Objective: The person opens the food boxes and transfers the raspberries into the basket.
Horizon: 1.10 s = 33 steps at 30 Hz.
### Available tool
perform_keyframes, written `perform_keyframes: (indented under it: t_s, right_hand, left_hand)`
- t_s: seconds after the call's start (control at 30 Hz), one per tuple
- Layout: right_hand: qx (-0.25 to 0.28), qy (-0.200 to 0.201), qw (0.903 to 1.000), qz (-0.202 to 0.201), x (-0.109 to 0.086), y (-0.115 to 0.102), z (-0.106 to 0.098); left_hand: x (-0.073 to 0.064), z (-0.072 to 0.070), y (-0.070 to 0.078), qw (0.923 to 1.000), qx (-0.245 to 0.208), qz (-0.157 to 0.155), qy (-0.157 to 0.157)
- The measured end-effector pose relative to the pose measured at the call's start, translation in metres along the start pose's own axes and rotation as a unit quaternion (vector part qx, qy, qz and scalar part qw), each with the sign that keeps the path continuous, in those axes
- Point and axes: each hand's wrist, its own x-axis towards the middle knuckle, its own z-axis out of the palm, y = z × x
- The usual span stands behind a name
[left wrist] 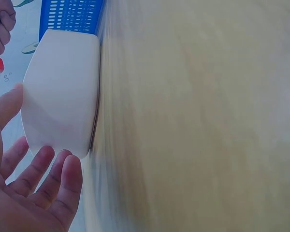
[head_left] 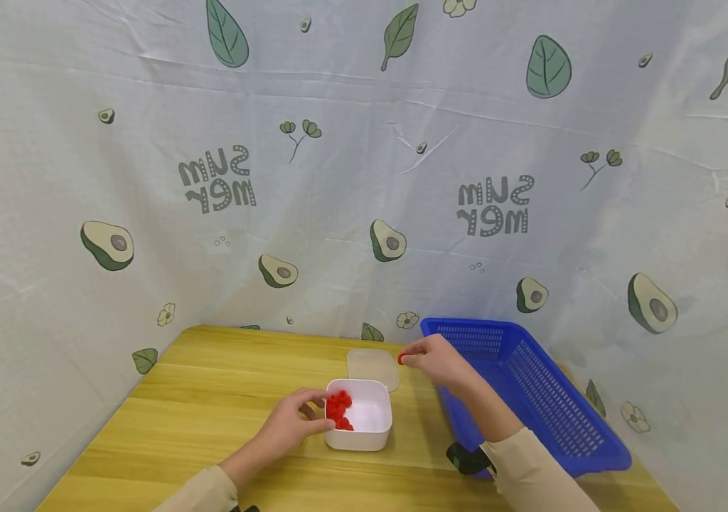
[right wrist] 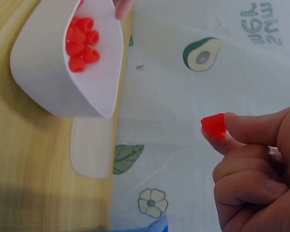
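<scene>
A white square box (head_left: 359, 434) stands on the table, with several red raspberries (right wrist: 76, 41) gathered at its left side. My left hand (head_left: 290, 421) is at the left side of this box, fingers relaxed and spread, thumb and fingertips at its edge. In the left wrist view the box's outer wall (left wrist: 63, 92) fills the space beside my left hand (left wrist: 36, 188). My right hand (head_left: 437, 361) pinches a single raspberry (right wrist: 214, 126) between thumb and index finger, up and to the right of the box. The other fingers of my right hand (right wrist: 256, 169) are curled in.
A translucent lid (head_left: 373, 364) lies flat behind the box. To the right, a large blue plastic basket (head_left: 530, 434) with slotted walls stands beside my right forearm. A printed curtain (head_left: 338, 178) hangs behind the wooden table (head_left: 229, 384).
</scene>
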Motion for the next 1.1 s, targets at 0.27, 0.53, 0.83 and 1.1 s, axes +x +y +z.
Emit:
perform_keyframes:
  t_s: [0.27, 0.53, 0.83, 1.1]
  right_hand:
    - [0.042, -0.008, 0.9980, 0.045, 0.003, 0.016, -0.025]
    - [0.039, -0.030, 0.9977, 0.045, 0.007, 0.037, -0.048]
    - [0.049, -0.034, 0.9971, 0.047, 0.009, 0.058, -0.069]
    - [0.064, -0.025, 0.9959, 0.059, 0.018, 0.085, -0.081]
  left_hand:
    - [-0.001, 0.001, 0.002, 1.0000, -0.006, -0.002, 0.000]
    - [-0.001, 0.003, 0.001, 0.9998, -0.019, -0.004, 0.000]
    - [-0.002, 0.003, 0.000, 0.9998, -0.018, 0.002, -0.001]
    - [-0.002, 0.001, -0.001, 0.9996, -0.024, -0.007, -0.009]
